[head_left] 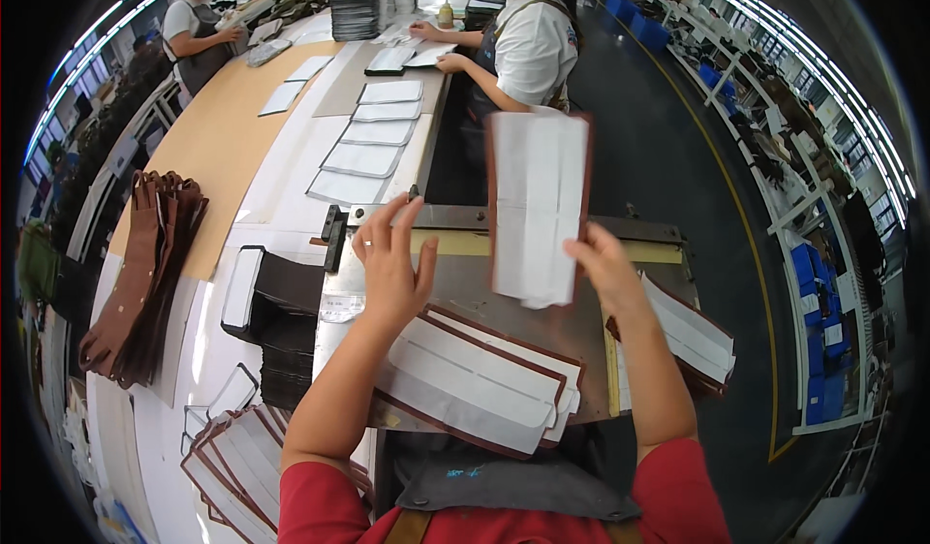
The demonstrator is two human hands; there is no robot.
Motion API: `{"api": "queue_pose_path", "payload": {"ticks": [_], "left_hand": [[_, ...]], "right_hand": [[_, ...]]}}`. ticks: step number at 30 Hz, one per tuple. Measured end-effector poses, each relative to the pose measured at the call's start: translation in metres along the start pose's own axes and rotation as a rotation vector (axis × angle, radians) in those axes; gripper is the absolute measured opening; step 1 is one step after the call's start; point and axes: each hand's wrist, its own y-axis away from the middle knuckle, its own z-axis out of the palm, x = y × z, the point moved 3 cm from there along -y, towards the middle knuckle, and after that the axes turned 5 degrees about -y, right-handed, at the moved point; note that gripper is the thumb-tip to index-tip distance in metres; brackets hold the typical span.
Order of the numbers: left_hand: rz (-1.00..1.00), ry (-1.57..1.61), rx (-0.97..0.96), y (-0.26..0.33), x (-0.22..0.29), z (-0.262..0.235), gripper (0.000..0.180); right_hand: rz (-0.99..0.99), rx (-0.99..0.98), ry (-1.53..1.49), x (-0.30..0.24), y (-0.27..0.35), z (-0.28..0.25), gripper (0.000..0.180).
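Note:
My right hand [610, 271] pinches the lower right edge of a long brown-edged panel [539, 210] with a white backing. The panel is held up above a metal work plate [450, 278] and looks slightly blurred. My left hand [389, 263] is raised over the plate's left side, fingers spread, with nothing in it. Below it, a few similar white-backed panels [475, 379] lie overlapped near the plate's front edge. More such panels [686, 331] rest at the plate's right side, partly behind my right forearm.
Left of the plate stands a stack of black pieces [289, 345], with fanned brown-edged panels [232, 471] nearer me. Brown straps [150, 282] are bundled on the left. White pieces [363, 156] lie in a row toward a co-worker [523, 50]. Shelves with blue bins [819, 331] line the right.

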Motion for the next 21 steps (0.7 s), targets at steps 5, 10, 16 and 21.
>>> {"api": "queue_pose_path", "payload": {"ticks": [5, 10, 16, 21], "left_hand": [[0.058, -0.027, -0.505, 0.024, 0.011, 0.026, 0.032], [0.065, -0.111, -0.684, 0.039, -0.006, 0.043, 0.037], [0.105, -0.184, -0.648, 0.038, -0.011, 0.052, 0.042], [0.059, -0.131, -0.652, 0.043, -0.007, 0.056, 0.044]], "right_hand": [[0.490, -0.562, 0.290, 0.025, 0.041, 0.034, 0.035], [-0.159, -0.117, 0.873, 0.015, 0.017, 0.007, 0.025], [-0.503, -0.070, 1.242, 0.049, 0.005, -0.005, 0.037], [-0.452, -0.060, 1.335, 0.052, 0.003, -0.007, 0.040]]}}
